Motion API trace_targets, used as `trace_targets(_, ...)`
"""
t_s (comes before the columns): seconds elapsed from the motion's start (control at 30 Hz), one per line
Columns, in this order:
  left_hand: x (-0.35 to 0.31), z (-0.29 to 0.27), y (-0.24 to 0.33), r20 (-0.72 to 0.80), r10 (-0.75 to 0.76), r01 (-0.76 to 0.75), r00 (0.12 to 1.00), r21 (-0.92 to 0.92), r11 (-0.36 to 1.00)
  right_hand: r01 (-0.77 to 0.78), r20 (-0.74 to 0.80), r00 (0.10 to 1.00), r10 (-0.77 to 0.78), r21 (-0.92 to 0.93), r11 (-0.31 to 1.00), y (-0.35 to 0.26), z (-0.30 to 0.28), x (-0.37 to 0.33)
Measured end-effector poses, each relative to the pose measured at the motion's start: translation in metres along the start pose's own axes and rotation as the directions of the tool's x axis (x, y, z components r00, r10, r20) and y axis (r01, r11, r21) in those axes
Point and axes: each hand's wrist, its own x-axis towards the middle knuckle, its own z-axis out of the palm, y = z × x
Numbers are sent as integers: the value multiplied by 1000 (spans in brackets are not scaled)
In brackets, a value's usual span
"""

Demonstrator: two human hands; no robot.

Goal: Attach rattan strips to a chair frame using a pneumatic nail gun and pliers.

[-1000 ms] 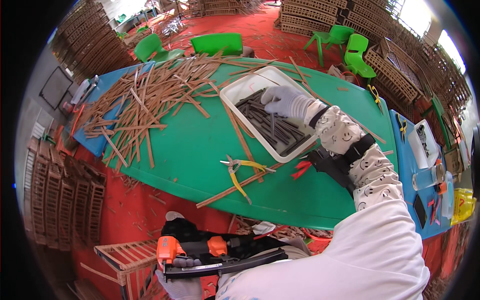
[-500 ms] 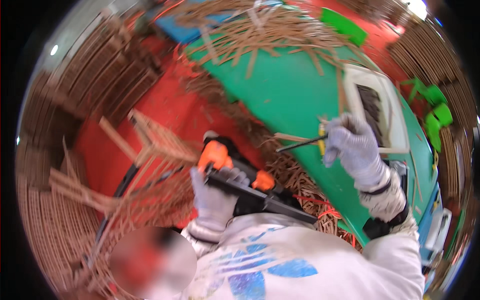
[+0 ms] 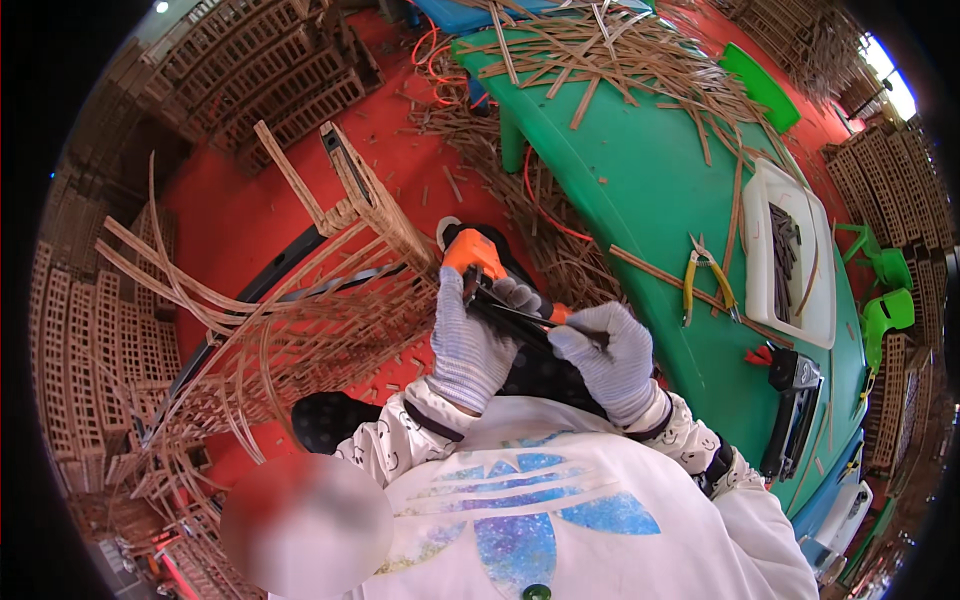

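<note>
Nailer (image 3: pixel 474 252), orange and black, sits mid-view over the dark trousers (image 3: pixel 545 378), so that's my main worry. Left hand (image 3: pixel 470 350) just below it at 6 o'clock, fingers clamped round its body; I can't see the trigger or where the nose points. Stray squeeze could put a fastener into glove or leg. Right hand (image 3: pixel 605 358) at 4 o'clock, thumb and fingers pinched together on a thin dark strip (image 3: pixel 538 320) lying along the nailer's underside. Can't tell from my end if the strip is in or only alongside. Pushed in skewed, I'd expect a jam; if the glove slips, it likely drops into the floor scrap. Woven frame (image 3: pixel 365 310) at 9 has loose ends sticking out, could snag a swinging nailer. Red hose (image 3: pixel 531 188) at 1 runs down by the table edge; can't trace its ends. If it's the nailer's air line, I'd treat it as live: a foot catching it could jerk the tool. Green table (image 3: pixel 590 150) at 2: yellow-handled cutters (image 3: pixel 689 285) at 3, blades parted, and a black tool (image 3: pixel 795 405) at 4, which a wide elbow could knock. White tray (image 3: pixel 815 325) farther out at 3 holds more dark strips. Crate stacks (image 3: pixel 250 80) far off at 11, low concern.
</note>
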Motion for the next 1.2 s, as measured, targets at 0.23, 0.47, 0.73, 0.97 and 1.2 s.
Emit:
trace_targets(0.23,0,-1,-2,-26,-71,71,997,-23,997,466,278,885,-373,-555,690,4,1,-1)
trace_targets(0.47,-1,0,1,-111,-55,53,992,-20,998,346,324,930,-173,-615,708,3,7,3)
trace_targets(0.73,-4,3,6,-99,-28,26,995,-26,999,1,387,915,113,-282,959,-3,-11,17)
trace_targets(0.97,-1,6,15,-43,-57,55,997,-25,998,81,628,708,323,-526,847,6,-39,16)
trace_targets(1.2,-3,16,23,-45,-33,34,998,20,999,16,613,689,387,-547,837,-14,-38,15)
